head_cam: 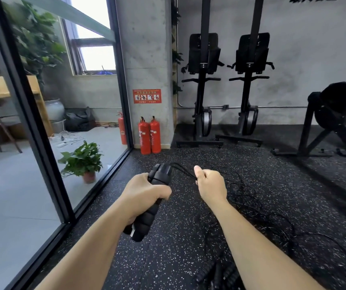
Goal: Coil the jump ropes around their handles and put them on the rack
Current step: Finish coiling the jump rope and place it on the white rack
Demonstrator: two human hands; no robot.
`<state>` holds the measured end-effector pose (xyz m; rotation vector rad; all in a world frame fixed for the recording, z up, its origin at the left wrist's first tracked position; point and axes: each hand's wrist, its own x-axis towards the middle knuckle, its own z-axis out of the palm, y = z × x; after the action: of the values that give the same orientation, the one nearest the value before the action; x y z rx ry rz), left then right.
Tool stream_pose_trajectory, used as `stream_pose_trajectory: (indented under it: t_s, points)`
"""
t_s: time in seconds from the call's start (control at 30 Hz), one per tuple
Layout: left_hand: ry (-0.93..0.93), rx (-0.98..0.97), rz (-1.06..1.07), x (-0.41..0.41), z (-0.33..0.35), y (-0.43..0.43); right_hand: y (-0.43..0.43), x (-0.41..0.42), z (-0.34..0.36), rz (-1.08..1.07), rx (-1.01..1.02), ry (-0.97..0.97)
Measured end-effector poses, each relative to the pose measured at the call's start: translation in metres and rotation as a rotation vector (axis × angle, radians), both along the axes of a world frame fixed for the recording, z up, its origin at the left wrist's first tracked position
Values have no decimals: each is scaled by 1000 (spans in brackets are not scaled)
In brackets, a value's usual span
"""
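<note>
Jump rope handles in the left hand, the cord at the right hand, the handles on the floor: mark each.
held jump rope handles [160, 174], head view, upper ends of the bundle.
cord [186, 172], head view, strands leaving the handles.
floor handles [220, 273], head view, ribbed grip.

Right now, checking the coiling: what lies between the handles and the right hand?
Head view: black rope strands run from the handles in the left hand to the right hand.
</note>
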<state>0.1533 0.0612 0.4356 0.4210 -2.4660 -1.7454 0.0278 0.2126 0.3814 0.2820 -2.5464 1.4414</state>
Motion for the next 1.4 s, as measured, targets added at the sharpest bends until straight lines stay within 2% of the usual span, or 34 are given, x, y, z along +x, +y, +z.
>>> stream_pose_trajectory:
  t_s: [0.1,0.27,0.4,0.6,0.83,0.93,1.07,1.2,1.4]
  points:
    - [55,-21,33,-3,-1,5,-2,6,-2,-127,183,34]
    - [117,-27,33,-5,-2,21,-19,23,7,49,434,14]
    - [137,-54,76,-9,-3,24,-18,33,17,146,425,-22]
    - [40,54,39,-13,-5,23,-13,43,33,312,500,-53]
    - [65,93,28,-13,-4,25,-9,39,35,333,549,-47]
    - [69,53,41,-17,-5,22,-5,33,34,302,525,-16]
    - [79,-109,94,-24,-7,6,8,20,36,176,476,83]
    - [-23,-447,114,-27,-1,-8,15,15,55,66,512,308]
    - [-109,-927,155,-26,9,-12,5,23,88,133,658,647]
